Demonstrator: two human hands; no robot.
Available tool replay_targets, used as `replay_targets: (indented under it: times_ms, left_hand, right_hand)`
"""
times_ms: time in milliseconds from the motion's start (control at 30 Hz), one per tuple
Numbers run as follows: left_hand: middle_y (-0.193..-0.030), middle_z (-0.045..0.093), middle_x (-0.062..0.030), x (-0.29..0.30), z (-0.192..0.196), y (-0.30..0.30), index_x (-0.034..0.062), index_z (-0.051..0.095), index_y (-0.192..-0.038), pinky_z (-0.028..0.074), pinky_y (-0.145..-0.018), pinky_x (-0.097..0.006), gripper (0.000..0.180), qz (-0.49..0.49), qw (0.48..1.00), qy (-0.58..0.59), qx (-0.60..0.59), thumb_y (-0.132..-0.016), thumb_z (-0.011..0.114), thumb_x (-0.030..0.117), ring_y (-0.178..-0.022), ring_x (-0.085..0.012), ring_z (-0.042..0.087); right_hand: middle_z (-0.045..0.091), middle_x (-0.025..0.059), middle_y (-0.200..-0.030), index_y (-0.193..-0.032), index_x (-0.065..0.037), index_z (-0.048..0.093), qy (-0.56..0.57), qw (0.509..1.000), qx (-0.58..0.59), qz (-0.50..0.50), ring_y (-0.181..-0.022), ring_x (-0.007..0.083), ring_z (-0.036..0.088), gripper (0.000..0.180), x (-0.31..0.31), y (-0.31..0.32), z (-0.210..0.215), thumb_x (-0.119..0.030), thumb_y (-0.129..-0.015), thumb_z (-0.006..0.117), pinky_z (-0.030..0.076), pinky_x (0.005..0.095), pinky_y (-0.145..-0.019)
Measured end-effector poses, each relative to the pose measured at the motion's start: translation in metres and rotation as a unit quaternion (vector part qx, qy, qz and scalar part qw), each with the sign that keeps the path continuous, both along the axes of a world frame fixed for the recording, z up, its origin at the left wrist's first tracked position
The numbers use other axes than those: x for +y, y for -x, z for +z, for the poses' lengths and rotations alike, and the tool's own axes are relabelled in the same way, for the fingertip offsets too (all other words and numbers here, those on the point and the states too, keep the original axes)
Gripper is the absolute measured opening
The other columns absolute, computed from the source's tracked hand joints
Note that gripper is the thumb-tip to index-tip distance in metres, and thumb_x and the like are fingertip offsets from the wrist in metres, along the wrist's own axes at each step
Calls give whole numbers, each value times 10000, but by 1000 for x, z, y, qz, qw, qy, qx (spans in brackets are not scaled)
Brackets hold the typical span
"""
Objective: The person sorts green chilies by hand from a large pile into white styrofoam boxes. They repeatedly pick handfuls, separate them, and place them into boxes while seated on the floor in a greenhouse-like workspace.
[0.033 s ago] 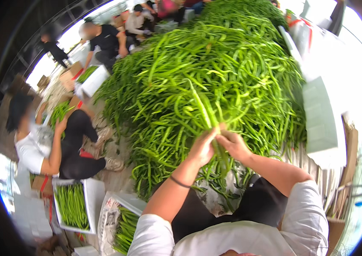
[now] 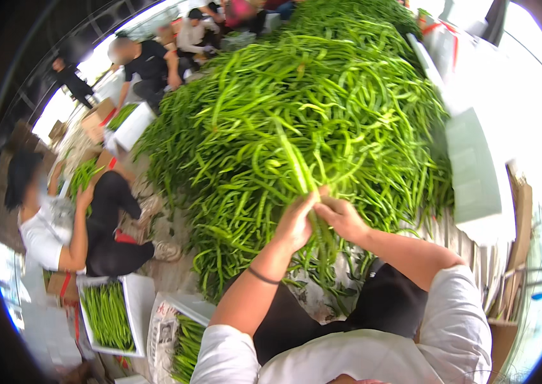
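My left hand [image 2: 295,222] and my right hand [image 2: 346,221] meet in front of me, both closed around a small bunch of long green chili peppers [image 2: 296,159]. The pepper tips point up and away from me, and the other ends hang below my fingers, blurred. How many peppers lie in each palm is hidden. Just beyond and beneath my hands spreads a large heap of the same green chili peppers [image 2: 347,83].
At my left stand a white foam box [image 2: 141,313] of aligned peppers and another box with newspaper [image 2: 163,333] along its side. A person in a white shirt [image 2: 47,237] sits there holding peppers. Pale foam boxes [image 2: 473,166] line the right. Several people work farther back.
The scene sits slightly further left in the picture, my hands included. Both hands keep their hold on the peppers.
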State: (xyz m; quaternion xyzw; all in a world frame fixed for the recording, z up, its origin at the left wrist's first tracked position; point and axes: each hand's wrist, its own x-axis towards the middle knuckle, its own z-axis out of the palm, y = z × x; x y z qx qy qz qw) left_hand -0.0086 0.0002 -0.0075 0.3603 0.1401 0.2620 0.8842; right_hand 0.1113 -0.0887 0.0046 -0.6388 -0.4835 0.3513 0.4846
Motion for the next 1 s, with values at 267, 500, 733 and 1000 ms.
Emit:
replay_targets:
  times_ms: [267, 500, 733, 1000]
  left_hand:
    - [-894, 595, -50, 2, 20, 7, 81, 552, -1033, 509, -817, -382, 219, 107, 993, 24, 38, -961, 530, 286, -843, -187, 589]
    - [-841, 546, -20, 18, 16, 8, 73, 548, -1051, 463, -687, -285, 242, 146, 982, 92, 80, -968, 523, 299, -738, -122, 521]
    - [-846, 491, -9, 19, 16, -16, 78, 530, -1057, 434, -662, -263, 247, 120, 981, 101, 112, -965, 523, 307, -722, -109, 469]
    - [-855, 518, -15, 18, 12, -12, 68, 547, -1049, 444, -658, -269, 242, 135, 978, 90, 130, -958, 537, 292, -715, -106, 492]
  right_hand:
    - [669, 164, -999, -1058, -34, 646, 46, 917, -395, -11, -895, 314, 643, 305, 9, -172, -66, -282, -902, 562, 502, 392, -825]
    - [609, 221, -1149, -1163, -28, 603, 350, 839, -337, -244, -1082, 336, 584, 678, -2, -282, -149, -599, -804, 542, 459, 420, -926]
    - [641, 206, -990, -1121, 76, 500, 372, 870, -126, -298, -772, 255, 669, 738, 66, -305, -202, -467, -695, 760, 563, 357, -582]
    - [623, 170, -622, -859, 102, 580, 296, 919, -79, -248, -514, 278, 627, 404, 47, -291, -189, -297, -811, 617, 519, 388, -551]
